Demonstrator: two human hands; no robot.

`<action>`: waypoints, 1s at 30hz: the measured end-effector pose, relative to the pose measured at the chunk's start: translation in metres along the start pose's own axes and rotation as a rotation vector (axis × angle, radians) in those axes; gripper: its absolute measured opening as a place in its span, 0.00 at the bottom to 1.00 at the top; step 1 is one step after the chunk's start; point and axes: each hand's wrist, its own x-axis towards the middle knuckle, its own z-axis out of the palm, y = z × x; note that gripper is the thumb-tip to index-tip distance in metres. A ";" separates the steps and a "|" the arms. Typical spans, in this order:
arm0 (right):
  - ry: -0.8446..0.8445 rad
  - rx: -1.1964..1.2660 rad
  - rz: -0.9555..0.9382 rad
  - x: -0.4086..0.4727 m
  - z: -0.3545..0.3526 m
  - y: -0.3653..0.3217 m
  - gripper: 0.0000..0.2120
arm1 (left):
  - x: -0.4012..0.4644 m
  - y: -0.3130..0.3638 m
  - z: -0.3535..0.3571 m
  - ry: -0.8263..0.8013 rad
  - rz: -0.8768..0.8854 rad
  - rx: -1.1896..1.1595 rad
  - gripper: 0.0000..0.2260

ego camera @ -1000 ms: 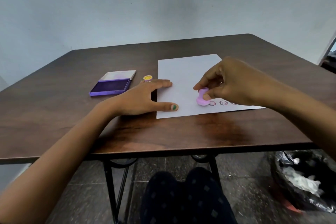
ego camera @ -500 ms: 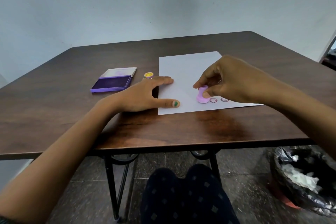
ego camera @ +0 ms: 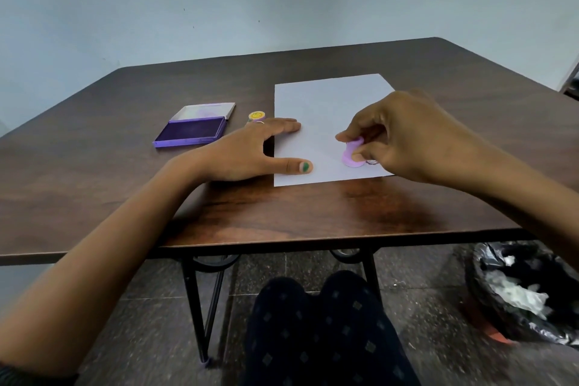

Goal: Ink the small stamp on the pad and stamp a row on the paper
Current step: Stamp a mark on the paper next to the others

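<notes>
A white sheet of paper [ego camera: 326, 103] lies on the dark wooden table [ego camera: 125, 197]. My right hand [ego camera: 404, 135] pinches a small lilac stamp [ego camera: 352, 155], whose base rests on the paper near its front edge. One purple stamped mark [ego camera: 372, 162] shows just right of the stamp; the rest of the row is hidden under my right hand. My left hand [ego camera: 247, 150] lies flat with fingers spread, thumb and forefinger pressing the paper's left edge. An open purple ink pad [ego camera: 192, 130] sits to the left of the paper.
A small yellow smiley stamp [ego camera: 257, 116] stands between the ink pad and the paper, just behind my left fingers. Below the table are my knees [ego camera: 313, 323], the metal table legs [ego camera: 200, 307] and a bin lined with a black bag [ego camera: 526, 291] at the right.
My right hand has shifted the lilac stamp leftward along the row, covering marks seen before. The camera tilted down a little. My left hand stays on the paper.
</notes>
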 end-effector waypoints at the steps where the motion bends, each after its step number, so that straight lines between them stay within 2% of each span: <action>1: -0.002 0.007 0.000 0.000 0.000 0.001 0.13 | 0.000 0.000 0.000 0.001 0.001 -0.001 0.41; 11: 0.005 0.088 0.018 0.002 0.003 0.008 0.13 | -0.001 0.002 0.001 0.003 0.005 -0.002 0.40; 19: -0.085 0.398 0.218 0.013 -0.010 0.022 0.10 | -0.001 0.002 0.001 0.006 0.000 -0.002 0.40; 22: -0.049 0.660 0.309 0.011 -0.011 0.028 0.10 | -0.001 0.000 0.001 0.003 -0.001 0.002 0.40; 27: 0.037 1.305 0.525 0.008 -0.013 0.039 0.07 | -0.001 0.000 0.001 0.004 -0.001 -0.014 0.40; 30: 0.086 1.597 0.655 0.004 -0.014 0.043 0.07 | -0.002 -0.001 0.001 0.009 0.003 -0.018 0.40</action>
